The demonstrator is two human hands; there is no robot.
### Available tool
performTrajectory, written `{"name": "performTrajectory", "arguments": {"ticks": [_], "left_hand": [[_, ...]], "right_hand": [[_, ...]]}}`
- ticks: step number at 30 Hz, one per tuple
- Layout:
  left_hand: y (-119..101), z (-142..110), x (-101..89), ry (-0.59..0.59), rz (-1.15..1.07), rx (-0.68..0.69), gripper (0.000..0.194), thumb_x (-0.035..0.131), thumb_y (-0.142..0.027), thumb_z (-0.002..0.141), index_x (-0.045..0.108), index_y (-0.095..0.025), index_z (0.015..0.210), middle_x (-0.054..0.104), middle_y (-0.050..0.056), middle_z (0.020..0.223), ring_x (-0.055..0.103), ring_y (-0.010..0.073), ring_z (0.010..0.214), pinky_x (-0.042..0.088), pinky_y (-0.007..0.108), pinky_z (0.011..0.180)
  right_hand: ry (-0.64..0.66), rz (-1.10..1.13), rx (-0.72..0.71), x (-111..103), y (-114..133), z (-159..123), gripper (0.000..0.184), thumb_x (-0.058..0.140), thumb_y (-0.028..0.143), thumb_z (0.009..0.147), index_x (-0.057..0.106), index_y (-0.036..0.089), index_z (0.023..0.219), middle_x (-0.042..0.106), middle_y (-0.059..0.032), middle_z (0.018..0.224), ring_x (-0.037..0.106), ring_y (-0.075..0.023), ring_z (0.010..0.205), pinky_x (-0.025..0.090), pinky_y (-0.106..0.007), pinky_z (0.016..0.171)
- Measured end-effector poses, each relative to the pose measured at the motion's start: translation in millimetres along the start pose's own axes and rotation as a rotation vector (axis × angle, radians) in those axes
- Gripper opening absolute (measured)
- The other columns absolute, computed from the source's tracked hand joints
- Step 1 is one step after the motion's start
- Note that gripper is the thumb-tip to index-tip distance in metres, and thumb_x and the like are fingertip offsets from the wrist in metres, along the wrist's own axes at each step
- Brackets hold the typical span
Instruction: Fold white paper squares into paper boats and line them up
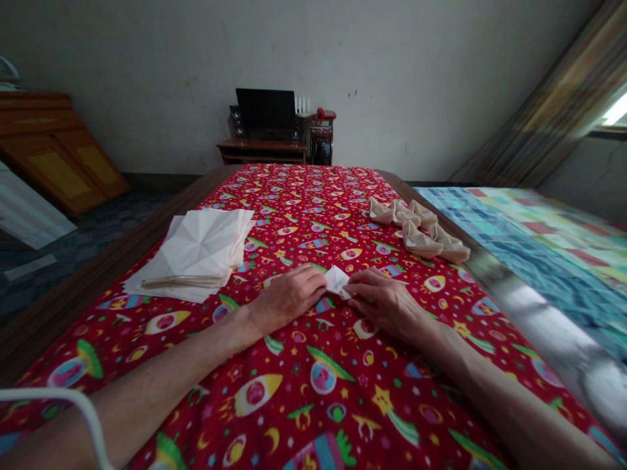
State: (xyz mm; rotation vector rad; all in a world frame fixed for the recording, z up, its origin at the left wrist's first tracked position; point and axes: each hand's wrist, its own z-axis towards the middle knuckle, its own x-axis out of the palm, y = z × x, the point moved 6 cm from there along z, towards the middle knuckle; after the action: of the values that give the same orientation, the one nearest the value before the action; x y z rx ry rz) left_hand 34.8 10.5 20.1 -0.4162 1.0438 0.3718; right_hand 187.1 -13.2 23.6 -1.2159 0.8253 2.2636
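Between the closely drawn fingers of the left hand (287, 299) and right hand (386, 303), a small folded white paper (337, 281) held, above a red printed cloth (304, 196). Left of this paper, a stack of white paper sheets (196, 254); farther right of it, folded paper boats (418, 228).

The single head-worn view looks forward and down from just behind the forearms, close above the left hand (287, 299) and right hand (386, 303). The hands sit centrally, with the red-printed surface (313, 196) and far wall (147, 78) beyond them.
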Motion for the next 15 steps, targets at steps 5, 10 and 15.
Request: {"name": "performTrajectory", "arguments": {"ticks": [5, 10, 15], "left_hand": [[10.8, -0.6, 3.1, -0.084, -0.153, -0.178, 0.010, 0.047, -0.019, 0.091, 0.055, -0.018, 0.086, 0.059, 0.003, 0.088, 0.056, 0.0166, 0.086, 0.046, 0.029, 0.079], [14.5, -4.0, 3.0, -0.087, -0.212, -0.266, 0.010, 0.053, -0.024, 0.088, 0.057, -0.018, 0.082, 0.055, 0.002, 0.085, 0.055, 0.0160, 0.083, 0.046, 0.028, 0.076], [17.0, -5.7, 4.9, -0.061, -0.211, -0.282, 0.013, 0.057, -0.031, 0.086, 0.057, -0.018, 0.083, 0.052, 0.001, 0.085, 0.054, 0.0153, 0.079, 0.046, 0.027, 0.072]], "right_hand": [[-0.057, 0.175, 0.209, 3.6, -19.0, 6.7, 0.020, 0.051, 0.028, 0.089, 0.068, 0.019, 0.083, 0.066, -0.0058, 0.088, 0.061, -0.0153, 0.078, 0.046, -0.025, 0.069], [-0.048, 0.121, 0.345, 7.9, -27.5, 11.0, 0.021, 0.051, 0.032, 0.088, 0.065, 0.019, 0.079, 0.065, -0.0031, 0.079, 0.058, -0.0148, 0.071, 0.042, -0.024, 0.063], [-0.061, -0.013, 0.379, 6.1, -23.0, 10.6, 0.021, 0.052, 0.031, 0.087, 0.062, 0.019, 0.075, 0.061, -0.0015, 0.071, 0.053, -0.0134, 0.064, 0.035, -0.023, 0.058]]}}
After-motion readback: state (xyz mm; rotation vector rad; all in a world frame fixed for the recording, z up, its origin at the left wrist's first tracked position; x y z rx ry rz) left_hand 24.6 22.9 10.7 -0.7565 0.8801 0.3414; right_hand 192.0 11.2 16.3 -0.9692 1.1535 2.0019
